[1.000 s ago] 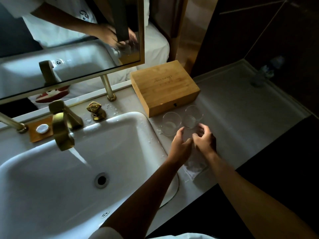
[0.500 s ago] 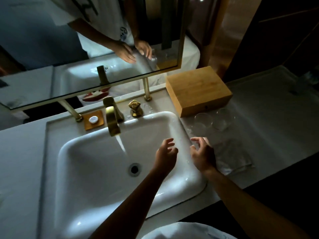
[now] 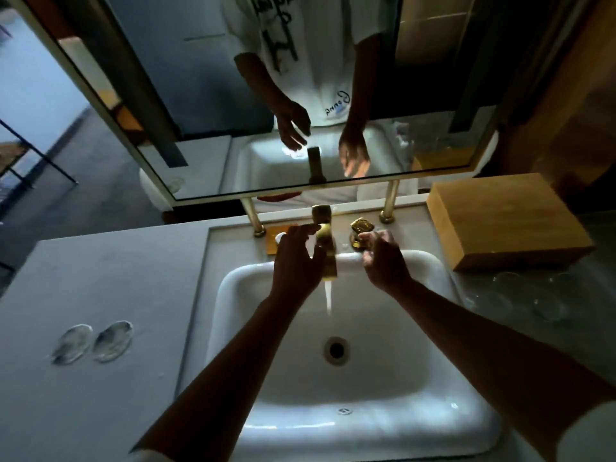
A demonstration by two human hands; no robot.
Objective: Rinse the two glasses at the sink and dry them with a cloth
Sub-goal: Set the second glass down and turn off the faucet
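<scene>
Both hands are up at the back of the white sink point(image 3: 233, 328), one on each side of the brass faucet point(image 3: 327, 251), from which a thin stream of water point(image 3: 328, 296) runs down toward the drain point(image 3: 336, 350). The left hand point(image 3: 295, 261) hangs just beside the spout with its fingers loosely spread and lightly curled, gripping nothing that I can see. The right hand point(image 3: 383, 261) reaches toward the brass tap handle point(image 3: 361, 226) behind the basin; its fingertips lie at or right next to the handle, but I cannot tell whether they actually touch or grip it. The two glasses point(image 3: 526, 298) stand on the grey counter point(image 3: 100, 278) to the right of the sink, side by side, just in front of a wooden box point(image 3: 506, 218) and well apart from either hand; they are dim and hard to make out. On the counter left of the sink lie two oval wet-looking marks point(image 3: 93, 341). The mirror point(image 3: 233, 95) above reflects both arms and a white shirt.
</scene>
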